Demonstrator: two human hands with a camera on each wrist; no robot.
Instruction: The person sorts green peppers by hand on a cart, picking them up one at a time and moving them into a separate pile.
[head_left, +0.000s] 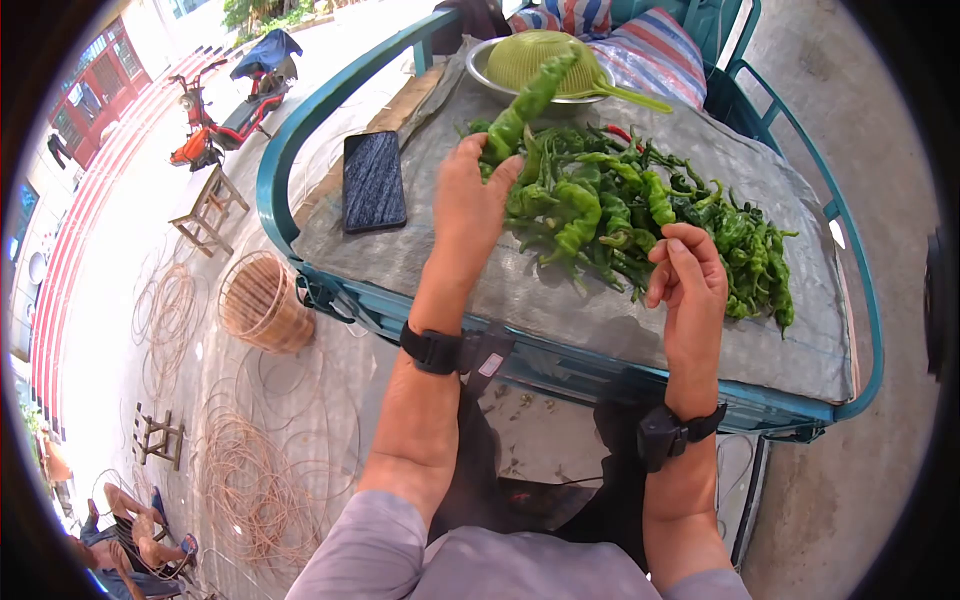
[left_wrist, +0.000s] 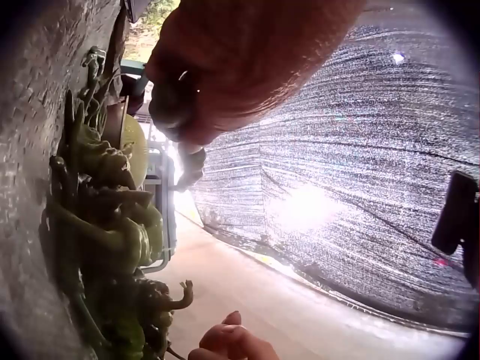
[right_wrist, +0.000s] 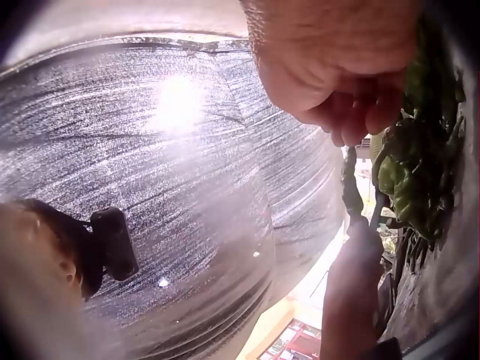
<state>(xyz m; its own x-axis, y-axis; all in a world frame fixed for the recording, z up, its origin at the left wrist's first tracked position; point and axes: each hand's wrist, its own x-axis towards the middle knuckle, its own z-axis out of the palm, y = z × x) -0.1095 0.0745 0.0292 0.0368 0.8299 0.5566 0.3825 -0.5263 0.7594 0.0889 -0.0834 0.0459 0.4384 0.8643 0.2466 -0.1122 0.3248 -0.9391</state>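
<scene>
A long, bumpy green pepper (head_left: 537,100) is gripped near its lower end by my left hand (head_left: 470,195), its tip pointing up and away over the far side of the pile. The same pepper (right_wrist: 350,184) rises above the left hand in the right wrist view. Green peppers (head_left: 610,205) lie heaped on a grey cloth (head_left: 560,325), also at the left of the left wrist view as dark peppers (left_wrist: 112,240). My right hand (head_left: 692,285) is at the heap's near edge, fingers loosely bent, with nothing visible in it; its palm side (right_wrist: 337,67) is partly hidden.
A black phone (head_left: 374,182) lies on the cloth at the left. Behind the heap, a green strainer (head_left: 525,62) rests in a metal bowl (head_left: 481,62). Blue rails (head_left: 272,180) bound the cart bed. A basket (head_left: 262,305) and wooden stool (head_left: 208,210) stand on the ground at left.
</scene>
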